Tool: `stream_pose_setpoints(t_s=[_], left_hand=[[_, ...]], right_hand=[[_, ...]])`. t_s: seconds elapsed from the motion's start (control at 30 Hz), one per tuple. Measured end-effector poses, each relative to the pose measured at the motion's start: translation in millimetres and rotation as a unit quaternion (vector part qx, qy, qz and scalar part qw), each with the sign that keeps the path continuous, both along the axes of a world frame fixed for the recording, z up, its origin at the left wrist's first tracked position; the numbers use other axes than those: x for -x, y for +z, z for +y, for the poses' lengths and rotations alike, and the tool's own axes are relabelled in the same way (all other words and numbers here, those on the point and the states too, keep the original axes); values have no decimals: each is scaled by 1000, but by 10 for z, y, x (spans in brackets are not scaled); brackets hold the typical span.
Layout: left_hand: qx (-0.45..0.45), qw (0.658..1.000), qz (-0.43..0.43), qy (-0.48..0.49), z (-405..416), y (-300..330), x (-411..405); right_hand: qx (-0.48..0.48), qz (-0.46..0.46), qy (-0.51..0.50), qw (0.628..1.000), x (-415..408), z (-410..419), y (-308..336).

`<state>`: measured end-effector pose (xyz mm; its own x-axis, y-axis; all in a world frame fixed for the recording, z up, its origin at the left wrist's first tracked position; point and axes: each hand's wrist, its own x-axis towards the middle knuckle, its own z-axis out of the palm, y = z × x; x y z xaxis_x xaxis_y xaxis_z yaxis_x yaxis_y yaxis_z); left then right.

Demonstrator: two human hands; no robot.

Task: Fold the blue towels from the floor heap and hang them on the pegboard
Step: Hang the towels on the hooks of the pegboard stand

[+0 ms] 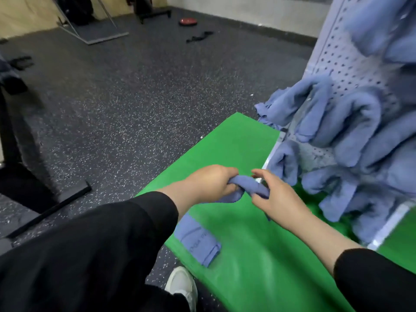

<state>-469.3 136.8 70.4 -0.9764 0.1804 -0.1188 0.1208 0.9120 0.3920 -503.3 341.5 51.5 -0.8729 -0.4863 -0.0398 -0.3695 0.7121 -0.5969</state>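
While both hands worked over the bright green mat (pixel 243 255), things looked like this:
Left hand (pixel 211 183): fingers curled round one end of the folded blue cloth towel (pixel 247 188), at 9 o'clock of it.
Right hand (pixel 273 197): pinched the other end, at 3 o'clock.
Towel: held above the mat, tail trailing to 7 o'clock.
White perforated pegboard (pixel 342 57): at 2 o'clock, draped with more hung blue towels (pixel 351 122).

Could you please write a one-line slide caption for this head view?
Both hands, left hand and right hand, grip a blue towel over the green mat beside the towel-laden pegboard.
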Motion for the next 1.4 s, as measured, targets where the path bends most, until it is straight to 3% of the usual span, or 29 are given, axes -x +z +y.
stream_pose_setpoints(t_s=[0.13, 0.27, 0.5, 0.7, 0.83, 1.1, 1.4], left_hand=[[48, 994, 82, -54, 726, 718, 94], [103, 974, 192, -61, 1325, 1433, 144], [49, 933, 355, -36, 2295, 2770, 173], [-24, 900, 434, -10, 2692, 3685, 115], [-87, 899, 429, 8, 2704, 3964, 118], [-178, 918, 349, 55, 2540, 3844, 344], [-323, 855, 383, 133, 2724, 4555, 1033]], right_hand=[[-20, 76, -36, 996, -47, 541, 538], [22, 146, -113, 983, -40, 1097, 1214], [102, 276, -173, 940, -71, 1991, 2790], [125, 332, -183, 917, -204, 2465, 3763], [157, 349, -198, 902, -192, 2506, 4084], [208, 332, -226, 892, 16, 2373, 4485], [250, 368, -244, 862, 530, 2233, 5105]])
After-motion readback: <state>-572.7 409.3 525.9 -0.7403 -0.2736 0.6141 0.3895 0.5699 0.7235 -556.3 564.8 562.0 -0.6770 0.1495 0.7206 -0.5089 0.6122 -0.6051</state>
